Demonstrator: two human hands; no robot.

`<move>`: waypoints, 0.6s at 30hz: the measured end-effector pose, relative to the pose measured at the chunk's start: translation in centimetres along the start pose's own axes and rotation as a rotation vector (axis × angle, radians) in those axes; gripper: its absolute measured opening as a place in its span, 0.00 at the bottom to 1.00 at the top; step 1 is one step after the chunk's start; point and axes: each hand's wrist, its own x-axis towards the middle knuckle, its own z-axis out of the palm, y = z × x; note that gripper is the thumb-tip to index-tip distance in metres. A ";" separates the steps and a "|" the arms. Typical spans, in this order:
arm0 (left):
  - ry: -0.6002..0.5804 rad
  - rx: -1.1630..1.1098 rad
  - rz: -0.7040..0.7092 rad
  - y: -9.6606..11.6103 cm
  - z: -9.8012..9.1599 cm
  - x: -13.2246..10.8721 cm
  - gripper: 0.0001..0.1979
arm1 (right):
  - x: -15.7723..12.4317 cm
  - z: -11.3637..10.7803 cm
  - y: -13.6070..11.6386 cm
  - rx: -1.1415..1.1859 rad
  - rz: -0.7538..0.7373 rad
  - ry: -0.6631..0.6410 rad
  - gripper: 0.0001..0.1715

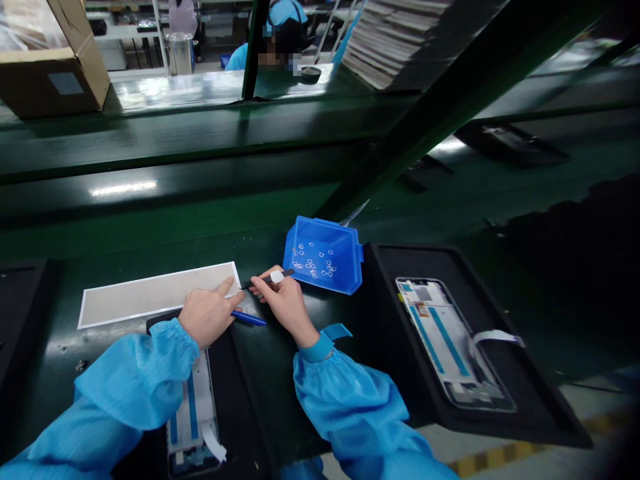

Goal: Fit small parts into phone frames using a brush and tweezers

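Observation:
My left hand (pixel 210 310) lies on the right end of a long pale sheet with a white border (pixel 150 293), index finger and thumb stretched out over its corner. A blue pen (pixel 250 319) sticks out from beside that hand; whether the hand touches it I cannot tell. Black tweezers (pixel 289 273) with a white wrap are pinched in my right hand (pixel 285 300), their tips at the sheet's right edge. Below my left sleeve, an opened phone body (pixel 193 407) with blue strips and a white tab lies partly hidden in a black tray.
A blue bin (pixel 353 267) with several small white-outlined pieces stands beyond my right hand. On the right, another phone body (pixel 450 347) lies in a black tray (pixel 545 407). A green post (pixel 400 140) slants across. Behind are a cardboard box (pixel 55 80) and a person (pixel 287 33).

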 end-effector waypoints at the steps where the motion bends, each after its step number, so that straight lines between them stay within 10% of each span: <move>1: 0.001 -0.002 0.000 0.0 0.1 0.1 0.23 | 0.0 0.0 0.0 0.024 -0.002 0.009 0.25; 11: 0.127 -0.222 -0.067 -1.6 -1.0 -2.6 0.20 | -3.7 0.3 -1.1 0.278 -0.035 0.192 0.25; 18: 0.203 -0.675 -0.314 -5.4 1.8 -8.0 0.13 | -8.5 4.8 -1.2 0.237 0.161 -0.126 0.24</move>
